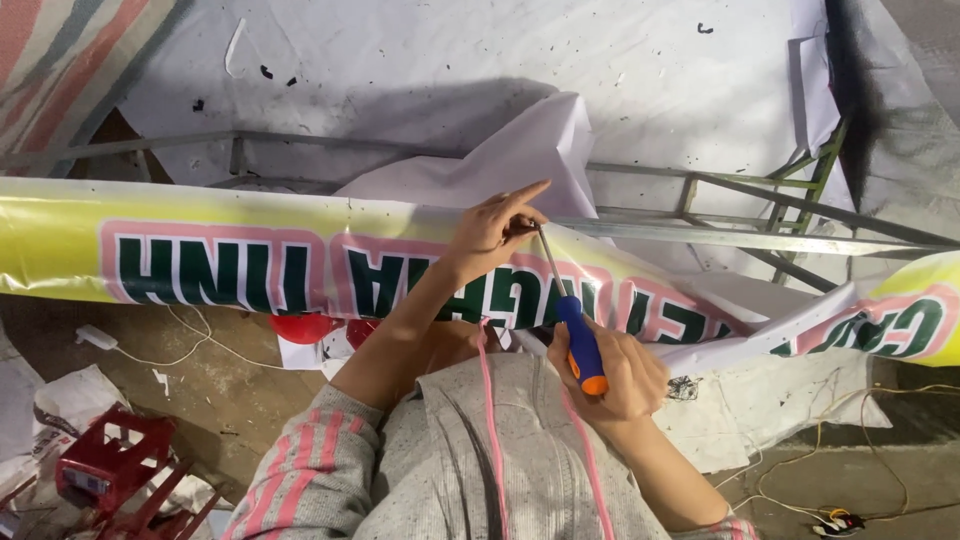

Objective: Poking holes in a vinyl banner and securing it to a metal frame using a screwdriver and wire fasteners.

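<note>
My right hand [612,368] grips a screwdriver [578,338] with a blue and orange handle, its shaft pointing up and left. My left hand [497,228] pinches at the tip of the shaft, index finger stretched out, on the top edge of a long yellow printed banner [200,262] with green and pink lettering. The banner is stretched over a grey metal frame [720,236]. A loose white flap [540,150] of the sheet folds up just behind my left hand. What sits under the screwdriver tip is too small to tell.
A red plastic crate [105,465] lies at the lower left on a brown floor. Thin wires [850,470] and a small plug trail at the lower right. A white sheet [450,60] hangs behind the frame. A red round object [300,327] shows below the banner.
</note>
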